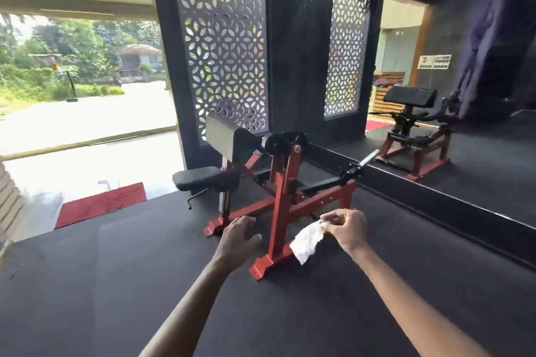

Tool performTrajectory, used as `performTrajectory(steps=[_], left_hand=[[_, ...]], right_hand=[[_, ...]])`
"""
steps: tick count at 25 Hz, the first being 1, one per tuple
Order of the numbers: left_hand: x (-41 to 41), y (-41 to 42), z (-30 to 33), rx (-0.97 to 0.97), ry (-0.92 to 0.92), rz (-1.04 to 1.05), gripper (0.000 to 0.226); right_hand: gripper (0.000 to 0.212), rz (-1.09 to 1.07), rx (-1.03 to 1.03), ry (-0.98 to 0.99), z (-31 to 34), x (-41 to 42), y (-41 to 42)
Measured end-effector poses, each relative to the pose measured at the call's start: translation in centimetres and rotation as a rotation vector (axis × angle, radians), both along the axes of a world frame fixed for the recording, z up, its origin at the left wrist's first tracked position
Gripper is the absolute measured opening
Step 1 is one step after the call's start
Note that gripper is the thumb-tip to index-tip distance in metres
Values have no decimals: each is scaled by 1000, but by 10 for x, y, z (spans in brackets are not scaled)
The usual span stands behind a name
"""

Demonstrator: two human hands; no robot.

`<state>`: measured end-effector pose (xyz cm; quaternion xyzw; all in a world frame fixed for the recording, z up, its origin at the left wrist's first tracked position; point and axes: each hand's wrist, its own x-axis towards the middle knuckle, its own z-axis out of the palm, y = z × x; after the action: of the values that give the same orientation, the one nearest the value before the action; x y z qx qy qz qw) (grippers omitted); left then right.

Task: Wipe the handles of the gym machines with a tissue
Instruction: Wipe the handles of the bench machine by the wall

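The right hand (pixel 346 229) pinches a crumpled white tissue (pixel 307 240) by its top edge, so the sheet hangs loose, probably to be folded or spread before wiping. The left hand (pixel 237 238) hovers with relaxed, spread fingers holding nothing, just left of the tissue, likely ready to help. Both hands are held out in front of the red-framed preacher curl machine (pixel 282 182). The tissue touches no handle yet; the machine's chrome-tipped bar (pixel 364 162) juts out beyond the tissue toward the wall mirror (pixel 464 66).
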<state>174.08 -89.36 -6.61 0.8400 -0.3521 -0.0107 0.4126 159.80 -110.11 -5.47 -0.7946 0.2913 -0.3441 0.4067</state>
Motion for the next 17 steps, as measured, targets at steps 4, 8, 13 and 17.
performTrajectory(steps=[4,8,13,17], left_hand=[[51,-104,-1,17,30,-166,43],[93,-227,-3,-19,28,-294,42],[135,-395,0,-34,60,-365,35],[156,-521,10,-76,74,-407,34]], right_hand=[[6,-208,-44,17,1,23,-78],[16,-297,0,12,-12,44,-191],[21,-357,23,37,-10,68,-334],[14,-438,10,21,1,88,-442]])
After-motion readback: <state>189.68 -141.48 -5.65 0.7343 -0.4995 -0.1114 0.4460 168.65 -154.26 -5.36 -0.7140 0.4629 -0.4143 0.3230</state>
